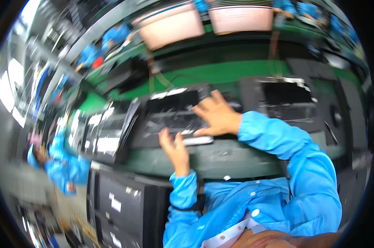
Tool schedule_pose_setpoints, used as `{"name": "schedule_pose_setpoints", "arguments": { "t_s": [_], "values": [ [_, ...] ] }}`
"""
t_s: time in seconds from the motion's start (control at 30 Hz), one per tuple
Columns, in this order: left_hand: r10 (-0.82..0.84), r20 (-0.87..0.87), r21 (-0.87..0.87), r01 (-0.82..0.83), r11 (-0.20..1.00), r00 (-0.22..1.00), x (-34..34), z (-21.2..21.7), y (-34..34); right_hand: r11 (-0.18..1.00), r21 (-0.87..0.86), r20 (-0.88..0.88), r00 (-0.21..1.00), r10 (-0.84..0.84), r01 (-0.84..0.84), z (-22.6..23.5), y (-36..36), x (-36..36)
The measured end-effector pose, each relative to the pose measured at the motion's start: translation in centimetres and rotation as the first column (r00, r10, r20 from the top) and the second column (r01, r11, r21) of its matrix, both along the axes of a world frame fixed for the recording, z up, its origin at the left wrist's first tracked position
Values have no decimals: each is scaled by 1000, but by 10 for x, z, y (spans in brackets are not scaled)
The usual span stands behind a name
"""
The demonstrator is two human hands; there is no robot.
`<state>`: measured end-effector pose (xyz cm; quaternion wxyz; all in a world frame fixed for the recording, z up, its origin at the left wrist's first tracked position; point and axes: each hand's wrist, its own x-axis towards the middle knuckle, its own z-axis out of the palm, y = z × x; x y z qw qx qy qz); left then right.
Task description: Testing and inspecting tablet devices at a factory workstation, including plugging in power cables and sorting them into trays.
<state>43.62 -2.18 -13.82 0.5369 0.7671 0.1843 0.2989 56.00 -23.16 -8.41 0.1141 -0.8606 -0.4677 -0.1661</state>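
And here, straight ahead on the green desk (pixel 253 160), a matte black tray (pixel 142 140) is laid, flat and squarish. Set into it, a smooth, dark rectangular panel (pixel 174 102) is bordered on its near side by crinkled, shiny clear film (pixel 164 124); a slim white strip (pixel 199 141) is seen along the tray's near edge.

Now the hands: the right hand (pixel 220 118) is spread wide over the tray's right side, fingers fanned, nothing gripped. The left hand (pixel 176 153) is held half open at the near edge, thumb and fingers parted, no object seen in its grasp. Whether the film is touched by either cannot be told through the blur.

To the right, a similar foam-like tray (pixel 248 99) is placed; to the left, glossy film-covered panels (pixel 108 130) are set down. Farther left, a co-worker (pixel 65 165) is seen, clothed in blue.
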Motion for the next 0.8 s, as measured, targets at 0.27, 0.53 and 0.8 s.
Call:
{"name": "schedule_pose_setpoints", "arguments": {
  "t_s": [0.27, 0.53, 0.8],
  "values": [
    [-504, 70, 514, 402, 758, 861, -37, 54, -123, 990, 1, -400, 907, 132, -143, 86, -184, 2],
    [-802, -167, 282, 807, 519, 574, -13, 95, -197, 212, -586, 85, 319, -944, 782, 141, -522, 16],
    [-792, -146, 428, 759, 490, 593, 3, 69, -277, 371, -96, -254, 337, -907, 924, 56, -654, 105]
  ]
}}
